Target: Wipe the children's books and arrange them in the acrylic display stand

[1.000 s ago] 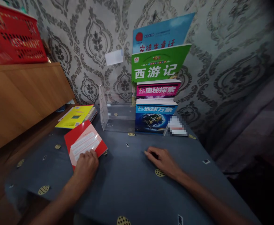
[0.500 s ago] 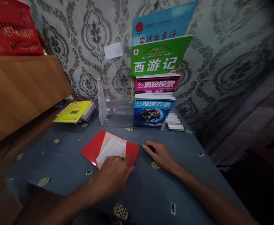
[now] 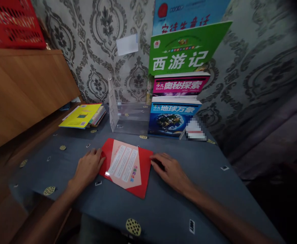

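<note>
A red book (image 3: 145,166) with a pale pink panel and printed white text boxes lies at a slant on the grey tablecloth, in the lower middle of the head view. At its left edge, my left hand (image 3: 88,164) has bent fingers closed on the border. My right hand (image 3: 170,171) is at the opposite edge, with thumb and forefinger closed against the upper right corner. Both undersides of the hands are hidden.
A clear stepped rack (image 3: 114,108) stands behind, its right side filled with upright books (image 3: 175,118). Left of it lies a book stack (image 3: 81,117) with a yellow cover on top. A wooden cabinet (image 3: 28,91) carries a red basket (image 3: 11,25).
My left hand has moved from the book's lower right part to its left edge, uncovering the panel. The book has turned slightly, and my right hand now touches it. The view has shifted.
</note>
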Demonstrator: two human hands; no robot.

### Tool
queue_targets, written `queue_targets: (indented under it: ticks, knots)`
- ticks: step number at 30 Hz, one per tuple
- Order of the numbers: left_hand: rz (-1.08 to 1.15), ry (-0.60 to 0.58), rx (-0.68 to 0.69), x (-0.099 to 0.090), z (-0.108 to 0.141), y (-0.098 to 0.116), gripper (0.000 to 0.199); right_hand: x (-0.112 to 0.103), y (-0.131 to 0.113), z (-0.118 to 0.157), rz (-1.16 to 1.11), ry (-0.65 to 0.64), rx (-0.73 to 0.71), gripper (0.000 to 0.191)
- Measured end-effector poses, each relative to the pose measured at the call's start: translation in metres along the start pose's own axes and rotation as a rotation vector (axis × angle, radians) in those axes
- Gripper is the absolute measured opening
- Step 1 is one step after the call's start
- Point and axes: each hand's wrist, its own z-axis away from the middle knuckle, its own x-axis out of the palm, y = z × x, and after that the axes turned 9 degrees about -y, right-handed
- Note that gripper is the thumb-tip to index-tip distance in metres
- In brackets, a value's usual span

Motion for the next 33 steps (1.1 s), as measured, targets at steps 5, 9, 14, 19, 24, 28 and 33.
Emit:
queue_targets:
  ticks: [5,9,14,19,24,28,33]
  knots:
    - [-0.012,-0.030,-0.006,-0.008,-0.001,0.004,0.033,-0.001,0.004,-0.007,0.083,0.004,-0.040,0.023]
    - [-0.007,0.029,0.063,-0.005,-0.018,0.000,0.037,0.002,0.002,-0.008,0.203,0.044,-0.072,0.021]
    - [0.062,0.084,0.130,0.005,-0.042,-0.011,0.042,0.006,0.004,-0.007,0.290,0.061,-0.111,0.022]
    - [0.138,0.094,0.167,0.016,-0.062,-0.026,0.046,0.007,-0.002,-0.011,0.377,0.091,-0.099,0.023]
    - [0.315,-0.005,0.344,0.015,-0.094,-0.056,0.046,0.027,-0.054,-0.036,0.285,-0.116,-0.362,0.017]
    - [0.467,-0.075,0.419,0.013,-0.111,-0.073,0.052,0.059,-0.104,-0.067,0.307,-0.358,-0.535,0.021]
    - [0.518,-0.010,0.468,0.022,-0.115,-0.076,0.060,0.088,-0.126,-0.099,0.387,-0.354,-0.534,0.027]
